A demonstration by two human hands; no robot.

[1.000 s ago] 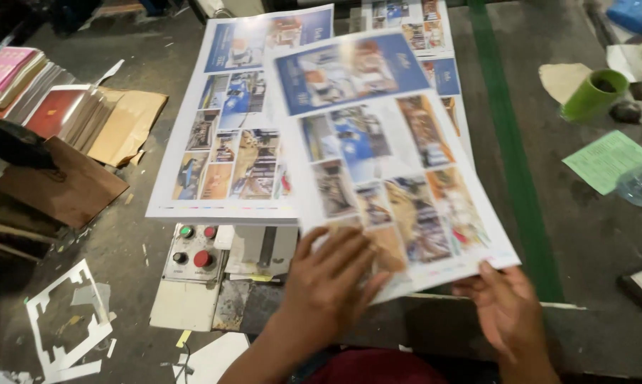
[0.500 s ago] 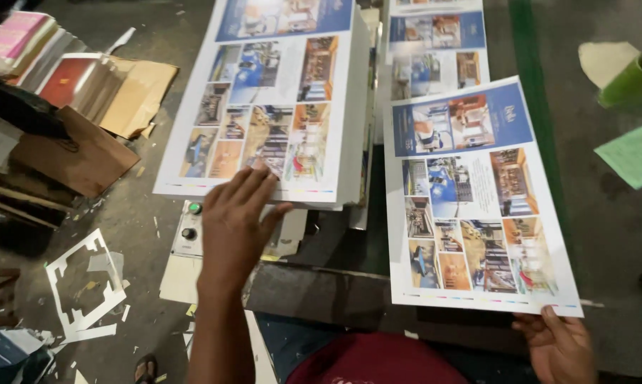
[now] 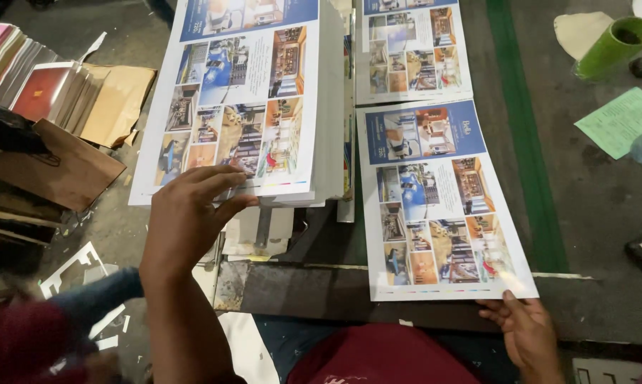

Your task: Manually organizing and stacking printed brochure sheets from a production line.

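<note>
A single glossy printed sheet of photo panels under a blue header (image 3: pixel 441 203) lies flat on the dark worktable (image 3: pixel 591 206), just right of the tall stack of matching printed sheets (image 3: pixel 239 99). The right hand (image 3: pixel 523 334) pinches the sheet's near right corner, fingers closed on its edge. The left hand (image 3: pixel 186 213) rests open, fingertips on the stack's near edge, gripping nothing. One sheet appears laid off, with another printed sheet (image 3: pixel 409 46) beyond it; most of the stack remains. A green paper tube (image 3: pixel 612 44), a pale green slip (image 3: pixel 623 121) and brown cardboard pieces (image 3: pixel 58 167) lie well aside, blocking nothing.
</note>
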